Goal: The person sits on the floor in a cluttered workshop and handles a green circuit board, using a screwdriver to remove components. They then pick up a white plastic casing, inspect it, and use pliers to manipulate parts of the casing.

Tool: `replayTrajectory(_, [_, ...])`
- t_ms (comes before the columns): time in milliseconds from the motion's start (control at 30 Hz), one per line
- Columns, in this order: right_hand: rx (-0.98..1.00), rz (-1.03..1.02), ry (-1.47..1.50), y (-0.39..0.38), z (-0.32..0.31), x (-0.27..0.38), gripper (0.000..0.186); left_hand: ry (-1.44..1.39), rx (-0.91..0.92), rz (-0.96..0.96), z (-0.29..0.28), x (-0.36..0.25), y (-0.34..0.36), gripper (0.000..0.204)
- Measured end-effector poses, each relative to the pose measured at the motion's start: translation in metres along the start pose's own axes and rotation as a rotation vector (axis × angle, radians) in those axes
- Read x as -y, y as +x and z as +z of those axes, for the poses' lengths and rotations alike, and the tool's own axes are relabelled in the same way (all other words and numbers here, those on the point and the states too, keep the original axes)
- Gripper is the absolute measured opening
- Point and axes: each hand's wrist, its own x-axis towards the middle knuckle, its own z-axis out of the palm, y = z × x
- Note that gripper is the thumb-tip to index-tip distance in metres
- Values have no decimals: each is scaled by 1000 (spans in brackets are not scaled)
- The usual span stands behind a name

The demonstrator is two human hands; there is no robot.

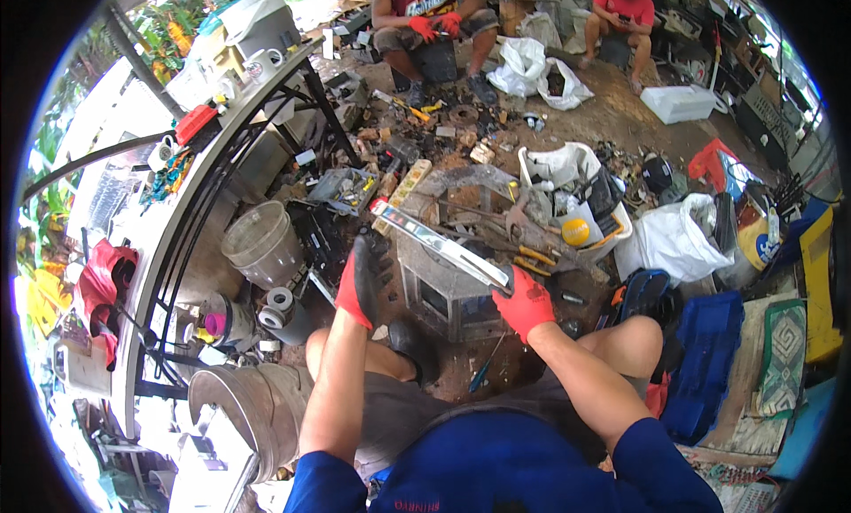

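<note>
My right hand (525, 302), in a red and dark work glove, grips the near end of a long, flat, silvery metal piece (443, 245). The piece slants up and leftward over a grey, worn stool-like block (425, 274), and its far end has a red edge. My left hand (356, 284), gloved the same way, is raised left of the block, apart from the piece. Its fingers stretch upward and appear to hold nothing. A thin pale strip (321, 287) shows beside its thumb; whether they touch is unclear. Tools with orange handles (535, 260) lie on the block's right side.
A white bin of scrap (529, 172) stands beyond the block, and a clear bucket (259, 247) sits at left. A screwdriver (483, 371) lies on the ground. A long table (168, 238) runs along the left. Two people sit at the back, one wearing red gloves (434, 25).
</note>
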Motion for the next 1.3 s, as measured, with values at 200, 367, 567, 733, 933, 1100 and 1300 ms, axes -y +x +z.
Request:
replayTrajectory(200, [111, 138, -236, 65, 40, -8, 53, 121, 123, -8, -23, 36, -3, 56])
replayTrajectory(367, [187, 133, -228, 70, 46, -25, 69, 29, 125, -15, -12, 59, 8, 44])
replayTrajectory(567, [89, 129, -96, 64, 32, -32, 71, 132, 205, -35, 6, 81, 30, 36])
replayTrajectory(733, [65, 165, 119, 55, -7, -39, 58, 642, 262, 211, 13, 88, 43, 37])
replayTrajectory(933, [210, 299, 161, 57, -27, -34, 64, 1311, 166, 366, 47, 46, 53, 65])
replayTrajectory(1100, [238, 285, 224, 60, -13, -28, 71, 1612, 253, 487, 89, 31, 93, 72])
replayTrajectory(1300, [132, 185, 76, 58, -18, -42, 63, 1692, 437, 522, 102, 64, 122, 67])
